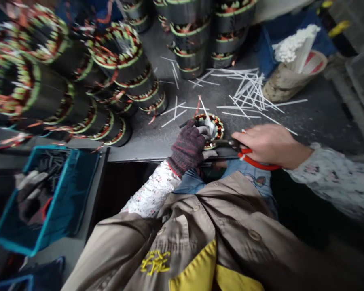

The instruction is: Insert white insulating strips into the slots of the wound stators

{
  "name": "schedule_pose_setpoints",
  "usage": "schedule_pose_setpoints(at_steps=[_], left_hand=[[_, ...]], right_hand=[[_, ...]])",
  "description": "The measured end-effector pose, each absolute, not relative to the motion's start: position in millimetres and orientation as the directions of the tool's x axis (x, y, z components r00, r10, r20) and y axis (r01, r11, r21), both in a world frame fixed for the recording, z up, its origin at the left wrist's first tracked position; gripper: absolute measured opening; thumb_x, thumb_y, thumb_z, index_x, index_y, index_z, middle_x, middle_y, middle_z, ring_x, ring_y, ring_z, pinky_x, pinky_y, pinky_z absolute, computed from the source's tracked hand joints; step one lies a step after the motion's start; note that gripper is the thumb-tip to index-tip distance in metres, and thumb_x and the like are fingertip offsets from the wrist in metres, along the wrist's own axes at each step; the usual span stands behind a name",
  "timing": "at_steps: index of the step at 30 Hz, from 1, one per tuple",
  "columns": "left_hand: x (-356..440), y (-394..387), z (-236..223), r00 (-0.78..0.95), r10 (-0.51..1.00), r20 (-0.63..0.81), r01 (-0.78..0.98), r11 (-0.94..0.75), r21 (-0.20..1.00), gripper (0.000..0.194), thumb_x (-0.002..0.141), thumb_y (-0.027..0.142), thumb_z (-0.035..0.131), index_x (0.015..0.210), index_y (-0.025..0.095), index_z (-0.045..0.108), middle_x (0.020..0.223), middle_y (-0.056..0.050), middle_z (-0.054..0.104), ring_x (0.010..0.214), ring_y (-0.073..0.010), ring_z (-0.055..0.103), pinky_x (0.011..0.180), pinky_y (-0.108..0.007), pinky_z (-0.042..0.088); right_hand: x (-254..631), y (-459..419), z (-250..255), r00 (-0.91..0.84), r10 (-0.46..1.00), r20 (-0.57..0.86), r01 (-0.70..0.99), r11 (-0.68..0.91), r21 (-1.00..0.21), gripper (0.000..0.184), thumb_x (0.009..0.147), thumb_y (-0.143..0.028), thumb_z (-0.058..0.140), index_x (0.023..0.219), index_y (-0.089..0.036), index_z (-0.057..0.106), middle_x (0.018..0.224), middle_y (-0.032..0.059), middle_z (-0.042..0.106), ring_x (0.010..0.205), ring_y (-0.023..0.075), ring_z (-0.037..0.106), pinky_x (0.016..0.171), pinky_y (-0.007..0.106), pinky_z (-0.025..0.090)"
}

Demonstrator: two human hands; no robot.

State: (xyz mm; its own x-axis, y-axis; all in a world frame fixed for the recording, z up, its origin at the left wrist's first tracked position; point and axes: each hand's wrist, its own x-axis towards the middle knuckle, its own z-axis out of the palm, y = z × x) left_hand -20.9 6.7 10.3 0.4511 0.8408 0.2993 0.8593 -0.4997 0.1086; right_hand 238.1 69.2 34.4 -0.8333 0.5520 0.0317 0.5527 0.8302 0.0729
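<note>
A wound motor stator (pixel 214 126) with copper coils and green insulation lies flat near the front edge of the dark workbench (pixel 306 117). My left hand (pixel 189 146), in a dark knitted glove, is closed on the stator's near side and steadies it. My right hand (pixel 268 144), bare, grips red-handled scissors (pixel 248 155). Their blades reach left to the stator's near rim. A thin white strip sticks up from the stator's top.
Stacks of finished stators (pixel 118 56) fill the left and back of the bench. Several loose white insulation strips (pixel 248 91) lie scattered behind the stator. A worn container of white pieces (pixel 291 68) stands at the back right. A blue bin (pixel 48 198) sits lower left.
</note>
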Motion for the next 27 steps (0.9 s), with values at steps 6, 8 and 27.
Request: schedule_pose_setpoints(at_steps=[6, 8, 27], left_hand=[[-10, 9, 14, 0.426, 0.896, 0.128, 0.894, -0.438, 0.093, 0.071, 0.089, 0.069, 0.065, 0.127, 0.010, 0.071, 0.104, -0.016, 0.078, 0.112, -0.0333, 0.072, 0.124, -0.054, 0.039], [-10, 12, 17, 0.355, 0.928, 0.114, 0.895, -0.372, 0.245, 0.071, 0.084, 0.070, 0.071, 0.121, 0.010, 0.074, 0.104, -0.016, 0.078, 0.115, -0.0357, 0.071, 0.125, -0.054, 0.039], [-135, 79, 228, -0.133, 0.847, 0.515, 0.989, 0.147, 0.013, 0.046, 0.093, 0.061, 0.065, 0.101, 0.017, 0.076, 0.099, -0.011, 0.074, 0.102, -0.0266, 0.068, 0.094, -0.043, 0.051]], right_hand=[[259, 104, 3, -0.602, 0.791, 0.114, 0.795, 0.606, -0.010, 0.052, 0.091, -0.036, 0.055, 0.135, -0.011, 0.063, 0.109, 0.0195, 0.077, 0.089, 0.0304, 0.070, 0.072, 0.038, 0.048], [263, 120, -4, -0.620, 0.743, 0.252, 0.772, 0.635, 0.027, 0.052, 0.090, -0.035, 0.053, 0.133, -0.008, 0.062, 0.122, 0.0236, 0.072, 0.100, 0.0343, 0.068, 0.085, 0.044, 0.052], [195, 85, -62, -0.700, 0.388, 0.600, 0.477, 0.879, -0.012, 0.041, 0.105, -0.038, 0.040, 0.104, -0.016, 0.075, 0.114, 0.0149, 0.075, 0.111, 0.0297, 0.066, 0.093, 0.044, 0.055]])
